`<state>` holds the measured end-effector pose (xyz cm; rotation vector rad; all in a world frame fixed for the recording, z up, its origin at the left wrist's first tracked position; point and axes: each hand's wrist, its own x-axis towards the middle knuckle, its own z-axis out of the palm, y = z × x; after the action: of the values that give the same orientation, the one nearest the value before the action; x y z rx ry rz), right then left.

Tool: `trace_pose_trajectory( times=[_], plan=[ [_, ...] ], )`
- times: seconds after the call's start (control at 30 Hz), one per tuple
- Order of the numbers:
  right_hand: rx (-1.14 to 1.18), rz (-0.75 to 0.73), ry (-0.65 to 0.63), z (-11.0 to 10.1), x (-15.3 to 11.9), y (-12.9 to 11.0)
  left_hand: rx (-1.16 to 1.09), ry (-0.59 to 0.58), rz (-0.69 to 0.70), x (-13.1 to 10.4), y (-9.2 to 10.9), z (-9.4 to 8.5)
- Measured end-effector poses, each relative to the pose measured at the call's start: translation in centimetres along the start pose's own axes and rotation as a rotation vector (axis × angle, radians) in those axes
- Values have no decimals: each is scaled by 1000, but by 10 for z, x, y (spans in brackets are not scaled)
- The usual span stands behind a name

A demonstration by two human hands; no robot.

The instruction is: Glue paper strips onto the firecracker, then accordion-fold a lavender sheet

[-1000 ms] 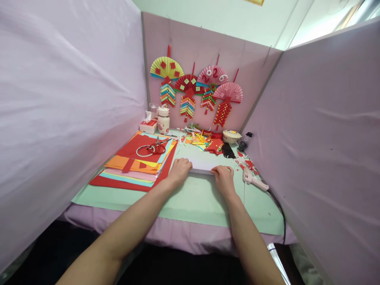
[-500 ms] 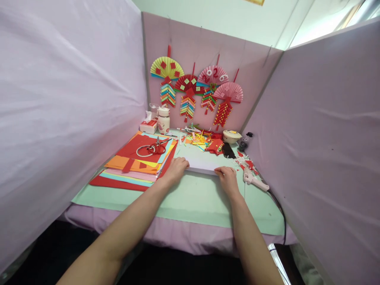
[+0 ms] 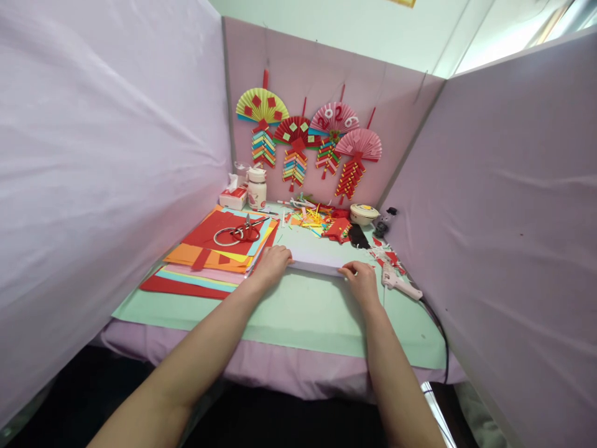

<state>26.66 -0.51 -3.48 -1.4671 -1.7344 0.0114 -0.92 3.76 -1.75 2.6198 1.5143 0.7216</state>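
Note:
A pale lilac sheet of paper (image 3: 317, 265) lies crosswise near the middle of the table, its near edge bent up in a narrow strip. At its left end my left hand (image 3: 274, 264) is closed, pinching the edge between thumb and fingers. My right hand (image 3: 360, 280) grips the other end of that edge with thumb and forefinger. Just left of my left hand is a stack of coloured paper (image 3: 200, 285). On it rest scissors (image 3: 247, 229) with red handles and a pale ring-shaped roll (image 3: 222, 236).
Right of my right hand lies a glue gun (image 3: 400, 283) with a black cable. Paper scraps (image 3: 312, 218), a lidded bowl (image 3: 364, 214), a dark phone-like slab (image 3: 359, 236), a white bottle (image 3: 257, 188) and a tissue box (image 3: 233, 198) stand farther back. Paper fan ornaments (image 3: 359, 146) hang behind.
Both hands keep their pinch on the paper. My left hand has shifted slightly left, and my right hand slightly right, its fingers a little more bent.

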Motion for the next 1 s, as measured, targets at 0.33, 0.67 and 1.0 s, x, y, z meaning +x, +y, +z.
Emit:
trace_pose_trajectory(
  times=[0.33, 0.67, 1.0],
  plan=[
    [20, -31, -23, 0, -1, 8, -47, -7, 69, -2, -16, 1],
    [30, -40, -1, -4, 0, 13, -17, -9, -7, 1, -14, -9],
    [48, -29, 37, -2, 0, 15, 46, 14, 3, 0, -11, -15]
  ],
)
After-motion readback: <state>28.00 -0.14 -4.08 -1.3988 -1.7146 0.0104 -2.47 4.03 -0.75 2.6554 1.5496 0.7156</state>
